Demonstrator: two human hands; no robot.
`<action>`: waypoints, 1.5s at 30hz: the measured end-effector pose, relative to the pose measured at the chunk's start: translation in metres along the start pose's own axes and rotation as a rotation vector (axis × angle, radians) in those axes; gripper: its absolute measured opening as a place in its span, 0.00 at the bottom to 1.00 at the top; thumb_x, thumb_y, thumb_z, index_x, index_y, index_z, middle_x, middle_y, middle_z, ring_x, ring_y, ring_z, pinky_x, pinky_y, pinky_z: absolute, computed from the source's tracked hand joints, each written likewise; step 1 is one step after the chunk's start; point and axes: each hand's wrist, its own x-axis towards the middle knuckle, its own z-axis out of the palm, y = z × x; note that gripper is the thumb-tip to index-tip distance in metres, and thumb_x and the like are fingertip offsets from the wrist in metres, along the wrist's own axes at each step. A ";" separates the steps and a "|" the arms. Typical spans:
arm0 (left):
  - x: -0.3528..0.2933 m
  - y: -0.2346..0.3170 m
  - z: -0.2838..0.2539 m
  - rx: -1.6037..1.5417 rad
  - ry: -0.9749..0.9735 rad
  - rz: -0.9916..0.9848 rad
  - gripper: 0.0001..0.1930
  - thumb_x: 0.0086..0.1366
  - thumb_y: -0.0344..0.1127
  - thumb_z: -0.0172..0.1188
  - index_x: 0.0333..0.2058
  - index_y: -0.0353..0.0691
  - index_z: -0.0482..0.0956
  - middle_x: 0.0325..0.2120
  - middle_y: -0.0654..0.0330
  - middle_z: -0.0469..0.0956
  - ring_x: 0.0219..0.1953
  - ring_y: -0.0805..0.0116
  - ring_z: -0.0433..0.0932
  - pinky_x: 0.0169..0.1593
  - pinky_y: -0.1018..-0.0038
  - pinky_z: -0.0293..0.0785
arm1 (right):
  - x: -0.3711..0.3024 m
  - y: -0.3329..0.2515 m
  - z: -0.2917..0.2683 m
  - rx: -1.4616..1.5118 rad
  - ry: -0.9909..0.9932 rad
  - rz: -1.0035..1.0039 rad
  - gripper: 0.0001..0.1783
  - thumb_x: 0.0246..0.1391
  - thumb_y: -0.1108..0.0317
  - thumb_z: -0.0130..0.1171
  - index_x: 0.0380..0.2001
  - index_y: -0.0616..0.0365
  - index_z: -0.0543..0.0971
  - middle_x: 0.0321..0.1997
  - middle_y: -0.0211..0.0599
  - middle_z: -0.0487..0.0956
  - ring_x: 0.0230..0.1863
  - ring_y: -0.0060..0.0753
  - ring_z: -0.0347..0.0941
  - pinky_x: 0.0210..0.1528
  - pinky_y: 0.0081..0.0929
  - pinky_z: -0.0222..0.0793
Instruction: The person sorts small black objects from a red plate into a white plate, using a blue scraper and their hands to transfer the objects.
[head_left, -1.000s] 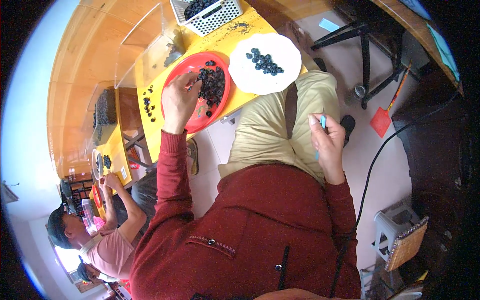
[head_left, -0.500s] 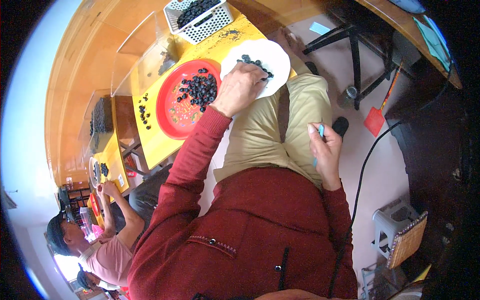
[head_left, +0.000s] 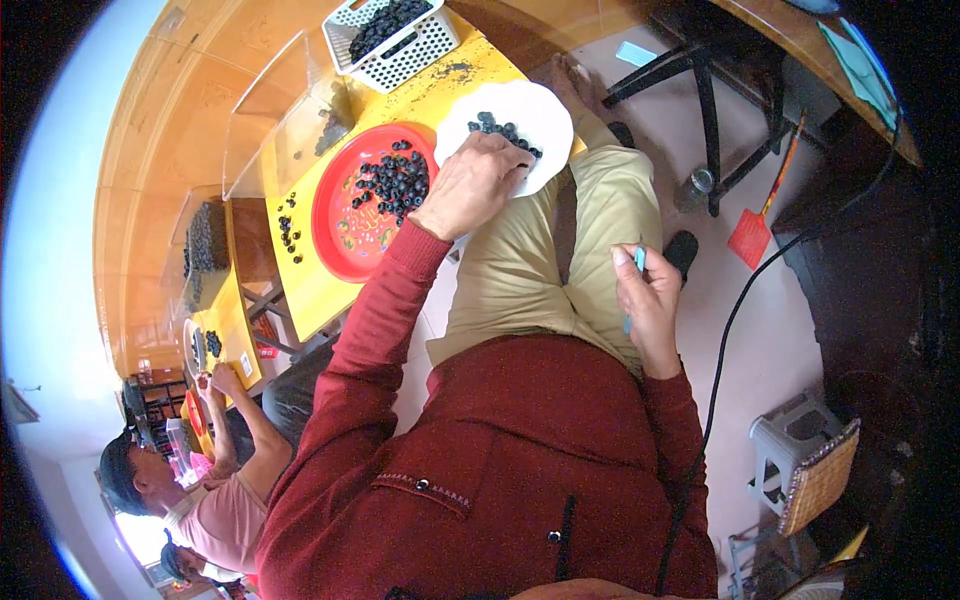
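At the table's near corner, my left hand [head_left: 475, 178] reaches over a white plate [head_left: 552, 118] with its fingers curled down and pressed together. Small dark round berry-like pieces [head_left: 492, 122] lie on the plate around the fingertips. What the fingers pinch, if anything, is mostly hidden. Just left of the plate, a red tray [head_left: 335, 245] with a printed pattern holds many more of the dark pieces [head_left: 395, 183]. Over my right thigh, my right hand [head_left: 648, 295] is closed around a slim light-blue tool [head_left: 640, 258]; its working end cannot be made out.
A white perforated basket [head_left: 425, 50] full of dark pieces stands at the yellow table's [head_left: 310, 300] far end. Clear panels [head_left: 270, 110] rise along its left side. Another person [head_left: 215, 500] works at lower left. A black cable [head_left: 735, 310], red flyswatter [head_left: 750, 240] and grey stool [head_left: 795, 440] are at right.
The view has shifted slightly. My left hand stays over the white plate with its fingers a little lower among the dark pieces. My right hand keeps its hold on the light-blue tool.
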 end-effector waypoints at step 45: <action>-0.057 0.049 0.016 -2.213 0.302 -0.487 0.10 0.67 0.30 0.57 0.46 0.38 0.76 0.36 0.60 0.80 0.38 0.70 0.80 0.45 0.73 0.81 | 0.033 -0.053 0.085 -0.290 -0.201 -0.553 0.10 0.52 0.72 0.66 0.37 0.65 0.80 0.32 0.31 0.77 0.32 0.19 0.71 0.35 0.18 0.67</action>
